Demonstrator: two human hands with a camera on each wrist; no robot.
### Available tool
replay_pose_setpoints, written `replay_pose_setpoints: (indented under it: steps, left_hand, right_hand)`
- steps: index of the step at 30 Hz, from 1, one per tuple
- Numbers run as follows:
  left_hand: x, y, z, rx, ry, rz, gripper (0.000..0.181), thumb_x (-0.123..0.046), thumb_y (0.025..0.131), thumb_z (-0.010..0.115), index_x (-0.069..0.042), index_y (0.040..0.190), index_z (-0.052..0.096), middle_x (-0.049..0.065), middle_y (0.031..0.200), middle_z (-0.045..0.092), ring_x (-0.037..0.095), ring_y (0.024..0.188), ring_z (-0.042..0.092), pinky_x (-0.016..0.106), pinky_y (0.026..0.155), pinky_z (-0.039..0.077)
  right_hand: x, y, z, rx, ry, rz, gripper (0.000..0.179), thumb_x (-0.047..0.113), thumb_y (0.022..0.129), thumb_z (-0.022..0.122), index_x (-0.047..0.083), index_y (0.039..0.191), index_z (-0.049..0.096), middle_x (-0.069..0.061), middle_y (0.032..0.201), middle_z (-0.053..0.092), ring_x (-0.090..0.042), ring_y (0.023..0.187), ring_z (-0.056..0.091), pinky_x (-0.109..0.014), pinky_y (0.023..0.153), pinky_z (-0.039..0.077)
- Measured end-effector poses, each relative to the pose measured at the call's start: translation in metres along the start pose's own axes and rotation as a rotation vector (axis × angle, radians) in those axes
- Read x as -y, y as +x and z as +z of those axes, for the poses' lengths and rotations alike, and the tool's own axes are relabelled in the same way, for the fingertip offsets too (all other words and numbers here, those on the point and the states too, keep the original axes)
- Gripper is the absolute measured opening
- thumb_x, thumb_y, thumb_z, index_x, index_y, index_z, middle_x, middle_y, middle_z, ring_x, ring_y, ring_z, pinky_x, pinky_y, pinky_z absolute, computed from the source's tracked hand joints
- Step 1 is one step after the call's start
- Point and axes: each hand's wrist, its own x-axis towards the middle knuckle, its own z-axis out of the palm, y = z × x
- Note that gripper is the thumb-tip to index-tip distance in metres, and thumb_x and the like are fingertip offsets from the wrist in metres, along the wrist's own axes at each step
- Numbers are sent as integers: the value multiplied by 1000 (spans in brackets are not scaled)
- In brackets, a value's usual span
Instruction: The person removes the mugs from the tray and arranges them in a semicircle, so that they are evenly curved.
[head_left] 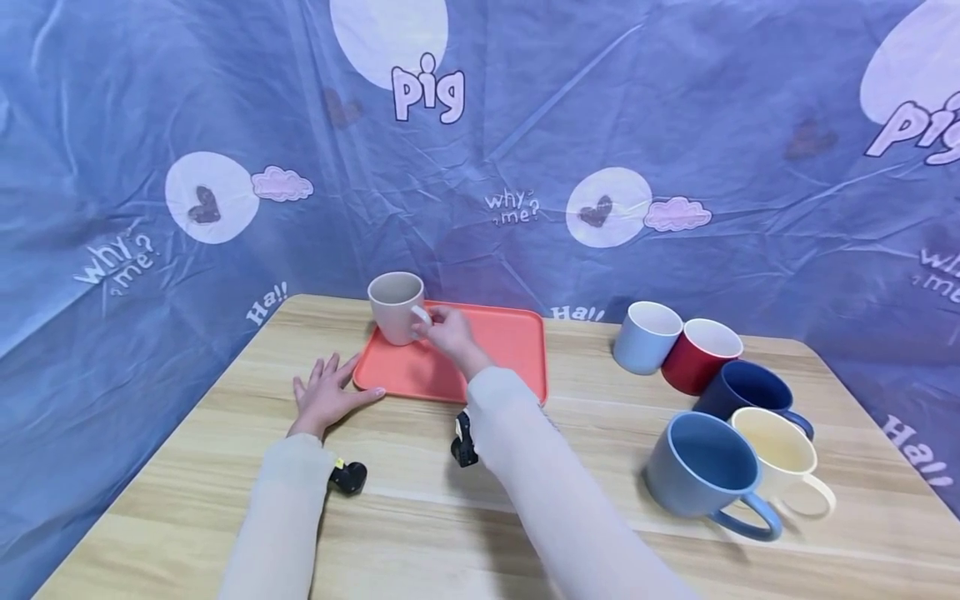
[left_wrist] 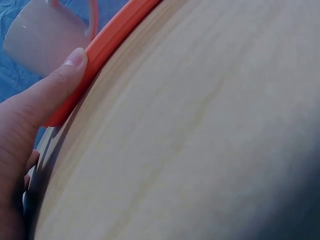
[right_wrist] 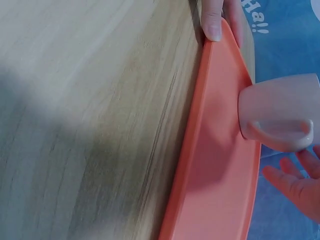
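Note:
A light grey mug (head_left: 393, 310) stands upright on the left part of an orange-red tray (head_left: 495, 342), its handle toward my right hand. My right hand (head_left: 450, 335) is at the handle (right_wrist: 282, 136); in the right wrist view its fingers and thumb are parted, just beside the handle and not wrapped round it. At the tray's near left corner lies my left hand (head_left: 327, 396), fingers spread. The left thumb (left_wrist: 62, 77) rests against the tray's rim, while the other fingers reach along the tray's left side.
On the right of the wooden table (head_left: 420, 517) several mugs stand close together: a light blue mug (head_left: 643, 343), a red mug (head_left: 693, 362), a navy mug (head_left: 723, 396), a cream mug (head_left: 776, 450) and a larger blue mug (head_left: 693, 475). A printed blue cloth (head_left: 480, 150) hangs behind.

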Motion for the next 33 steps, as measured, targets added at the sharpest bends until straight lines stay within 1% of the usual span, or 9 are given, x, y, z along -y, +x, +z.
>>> replay_pose_setpoints:
  steps: [2, 4, 11, 16, 20, 27, 30, 32, 33]
  left_hand:
    - [1, 0, 0, 1, -2, -1, 94, -69, 62, 55, -17, 136, 29, 23, 139, 12, 42, 125, -1, 62, 87, -13]
    - [1, 0, 0, 2, 1, -3, 94, -69, 62, 55, -18, 136, 29, 23, 139, 12, 42, 125, -1, 62, 87, -13]
    - [-1, 0, -1, -5, 7, 0, 94, -69, 61, 55, -17, 136, 31, 23, 139, 13, 42, 125, 0, 61, 87, -13]
    - [-1, 0, 0, -2, 10, -4, 94, -69, 61, 56, -17, 135, 31, 23, 139, 13, 41, 125, 0, 61, 87, -13]
    - [-1, -1, 1, 1, 10, -5, 94, -70, 62, 55, -17, 136, 30, 22, 139, 13, 41, 125, 0, 61, 87, -13]
    - [-2, -2, 2, 1, 22, -15, 94, -70, 61, 55, -17, 136, 31, 22, 139, 14, 40, 125, 1, 61, 88, -12]
    - [-2, -1, 2, 3, 25, -16, 94, -70, 61, 55, -18, 136, 30, 22, 139, 13, 40, 125, 1, 61, 88, -12]
    - [-1, 0, 2, 4, 23, -15, 94, -70, 62, 54, -18, 136, 29, 22, 139, 13, 40, 125, 0, 61, 87, -13]
    - [0, 0, 2, 3, 22, -15, 95, -70, 61, 54, -18, 136, 29, 22, 139, 12, 41, 125, 0, 61, 87, -13]
  right_hand:
    - [-24, 17, 7, 11, 22, -39, 58, 43, 47, 81, 22, 98, 63, 3, 87, 62, -11, 73, 59, -26, 57, 49]
    - [-18, 10, 8, 21, 49, -57, 55, 38, 51, 81, 21, 100, 62, 2, 87, 62, -11, 75, 58, -25, 60, 48]
    - [125, -110, -14, 15, 197, 47, 55, 0, 73, 65, -1, 123, 42, -16, 100, 56, -22, 85, 57, -30, 70, 48]
    - [178, -154, -23, 9, 233, 86, 50, -8, 78, 55, -9, 124, 36, -24, 106, 52, -27, 88, 57, -35, 76, 46]
    - [174, -150, -21, 9, 259, 82, 46, -7, 77, 56, -8, 120, 41, -19, 101, 54, -23, 85, 57, -32, 74, 47]
    - [137, -118, -10, 18, 274, 83, 43, -3, 77, 59, -2, 118, 46, -15, 94, 54, -22, 81, 57, -29, 68, 48]
    - [141, -118, -11, 18, 265, 118, 46, -2, 78, 58, -1, 121, 43, -14, 92, 54, -22, 78, 58, -29, 67, 49]
    - [159, -131, -15, 17, 244, 151, 46, -3, 78, 57, -2, 122, 42, -14, 90, 53, -23, 78, 57, -31, 69, 48]
    - [149, -124, -13, 19, 234, 152, 47, -1, 78, 59, 0, 122, 44, -14, 89, 54, -23, 77, 58, -32, 69, 48]
